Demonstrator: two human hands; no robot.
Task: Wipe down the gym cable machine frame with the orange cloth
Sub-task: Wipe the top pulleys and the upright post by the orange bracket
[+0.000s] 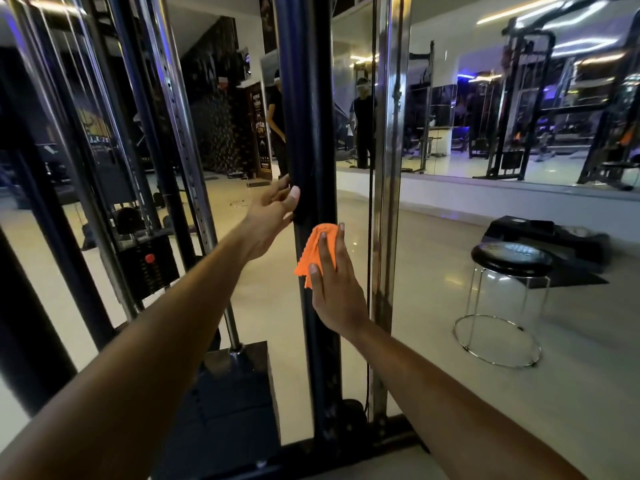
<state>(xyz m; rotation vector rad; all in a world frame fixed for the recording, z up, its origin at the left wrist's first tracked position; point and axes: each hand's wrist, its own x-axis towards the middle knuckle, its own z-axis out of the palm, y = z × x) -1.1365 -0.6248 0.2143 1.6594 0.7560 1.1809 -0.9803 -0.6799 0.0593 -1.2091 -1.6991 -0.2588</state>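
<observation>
A person's right hand (334, 289) presses an orange cloth (317, 252) flat against the black upright post (308, 133) of a gym cable machine, centre of frame, fingers straight and close together over the fabric. The left hand (272, 220), just above and to the left, rests its fingertips on the post's left edge, fingers relaxed and loosely spread, gripping nothing. The cloth is soft, crumpled, w/ a zigzag-cut edge showing at lower left of the hand; the post is matte black, square-edged, running top to bottom of frame. Right beside it stands a polished chrome column (389, 168) w/ a thin black cable (372, 202) between the two, leaving only a narrow gap on that side. To the left, open floor shows between the post and a perforated chrome rail (180, 126); a black weight stack (149, 265) w/ a red pin sits at middle left. Glossy pale tile floor (433, 271) opens out at right, where a round black-cushioned stool (510, 259) on a chrome wire frame stands well apart from the machine. A wall mirror (519, 98) fills the upper right, reflecting gym racks and a standing person
</observation>
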